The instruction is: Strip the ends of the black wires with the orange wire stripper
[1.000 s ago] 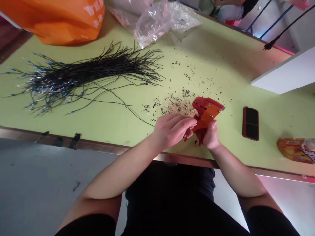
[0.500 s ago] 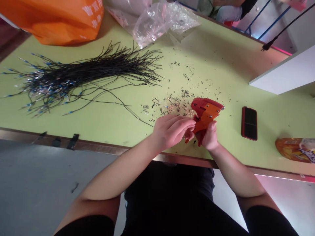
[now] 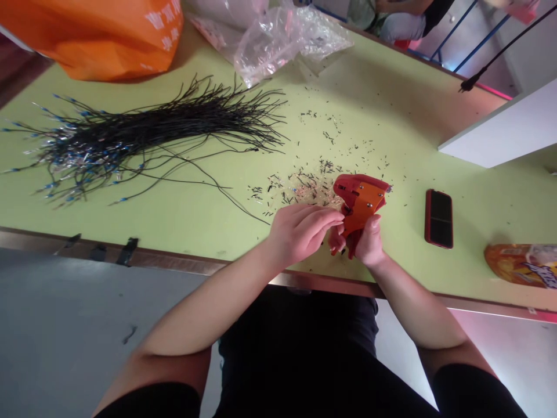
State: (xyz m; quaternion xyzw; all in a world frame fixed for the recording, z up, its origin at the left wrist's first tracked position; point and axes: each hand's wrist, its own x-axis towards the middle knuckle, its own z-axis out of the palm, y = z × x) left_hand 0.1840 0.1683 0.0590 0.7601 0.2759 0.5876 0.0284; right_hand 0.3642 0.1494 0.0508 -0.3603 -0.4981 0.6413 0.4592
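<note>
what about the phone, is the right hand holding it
No, the phone lies on the table, while the right hand holds the red-and-orange tool.

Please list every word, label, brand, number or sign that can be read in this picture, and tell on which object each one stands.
No text can be read with certainty.
Orange bag: white characters, too blurred to read.
Bottle at the right edge: dark, stylised lettering on its label, turned sideways and unclear.
Red-and-orange tool: no lettering can be made out.
Phone: dark screen, no visible text.
</note>
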